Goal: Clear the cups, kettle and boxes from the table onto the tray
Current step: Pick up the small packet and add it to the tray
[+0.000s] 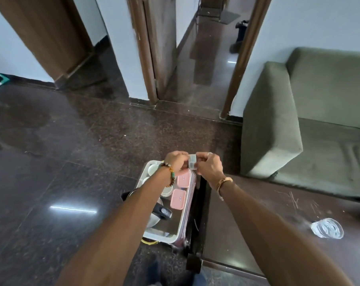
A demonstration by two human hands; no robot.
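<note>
— What's lying around, from the left?
— The tray point(190, 200) is holding white cups point(152, 169), a kettle point(157, 218) and pink boxes point(178, 199). Above it, the left hand point(176, 161) and right hand point(209, 167) are both pinching a small grey box point(192, 164).
— Further right?
— The dark table point(247, 234), a glass ashtray point(327, 228), a green sofa point(288, 124).

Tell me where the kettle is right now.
In the head view, the kettle sits on the near end of the tray, partly hidden under the left forearm, with the pink boxes just beyond it to the right.
</note>
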